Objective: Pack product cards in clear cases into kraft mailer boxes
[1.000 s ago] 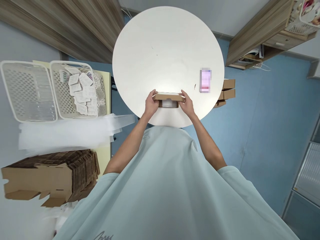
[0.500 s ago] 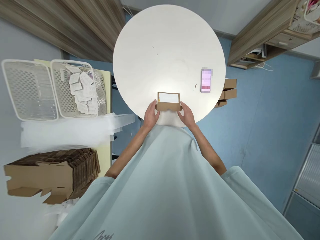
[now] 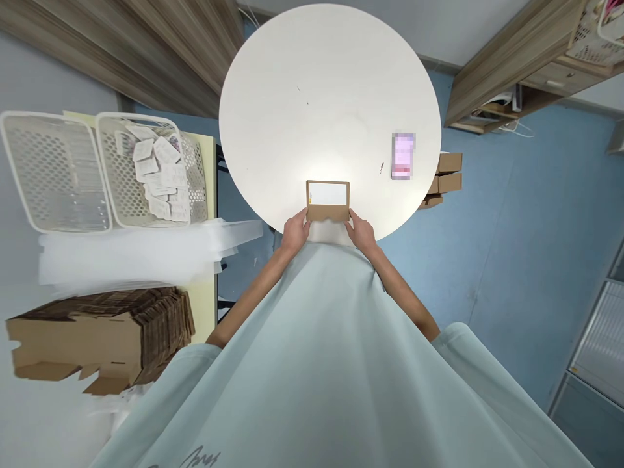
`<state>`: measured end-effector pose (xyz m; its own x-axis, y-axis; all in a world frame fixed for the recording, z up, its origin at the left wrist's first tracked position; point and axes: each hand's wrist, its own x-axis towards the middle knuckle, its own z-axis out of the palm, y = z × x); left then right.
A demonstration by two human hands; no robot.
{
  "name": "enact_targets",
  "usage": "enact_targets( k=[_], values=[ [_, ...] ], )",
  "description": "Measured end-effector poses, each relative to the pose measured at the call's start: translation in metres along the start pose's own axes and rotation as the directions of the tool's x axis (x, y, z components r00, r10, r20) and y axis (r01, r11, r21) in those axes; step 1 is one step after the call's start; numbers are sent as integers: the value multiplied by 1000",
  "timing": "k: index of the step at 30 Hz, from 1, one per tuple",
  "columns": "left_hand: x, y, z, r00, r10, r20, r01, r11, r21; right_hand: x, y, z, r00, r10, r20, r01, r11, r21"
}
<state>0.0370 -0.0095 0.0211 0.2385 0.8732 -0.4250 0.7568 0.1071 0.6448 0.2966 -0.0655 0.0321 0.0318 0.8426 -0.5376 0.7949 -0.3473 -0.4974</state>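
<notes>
A small brown cardboard box [image 3: 328, 213] sits at the near edge of the round white table [image 3: 322, 78]. Inside it lies something flat and white [image 3: 329, 193], with a tiny yellow mark at its left end. My left hand [image 3: 295, 232] grips the near left corner of the box's front flap between thumb and fingers. On the other side, my right hand [image 3: 361, 233] pinches the near right corner in the same way. The fingertips are partly hidden behind the cardboard.
A phone-like object [image 3: 402, 156], pixelated, lies on the table's right. White baskets [image 3: 104, 175], one holding white packets [image 3: 166, 172], white sheets [image 3: 131, 257] and stacked flat cardboard [image 3: 78, 344] occupy the left side table. Brown boxes [image 3: 449, 172] are beyond the round table's right edge.
Both hands have come slightly nearer to my body and closer together. The front flap now appears deeper, and its side tabs no longer stick out.
</notes>
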Motion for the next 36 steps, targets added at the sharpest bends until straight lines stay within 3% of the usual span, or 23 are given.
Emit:
enact_targets(
  k=[6, 15, 24, 29, 32, 36],
  values=[
    [2, 3, 6, 997, -75, 13, 76, 993, -89, 4, 7, 8, 999, 46, -6, -45, 988, 146],
    [6, 4, 14, 986, -166, -2, 164, 974, -156, 10, 19, 21, 991, 87, -97, -38, 906, 421],
    [15, 3, 20, 979, -202, 6, 201, 972, -122, 22, 20, 24, 980, 153, -129, -83, 895, 438],
    [21, -2, 21, 974, -226, 16, 225, 957, -185, 30, 16, 21, 989, 111, -103, -69, 936, 345],
    [19, -3, 15, 971, -238, -20, 227, 945, -236, 29, 12, 14, 989, 115, -94, -73, 926, 370],
    [6, 2, -3, 980, -180, -90, 144, 940, -310, 16, 6, -9, 991, 76, -111, -13, 878, 478]
  ],
)
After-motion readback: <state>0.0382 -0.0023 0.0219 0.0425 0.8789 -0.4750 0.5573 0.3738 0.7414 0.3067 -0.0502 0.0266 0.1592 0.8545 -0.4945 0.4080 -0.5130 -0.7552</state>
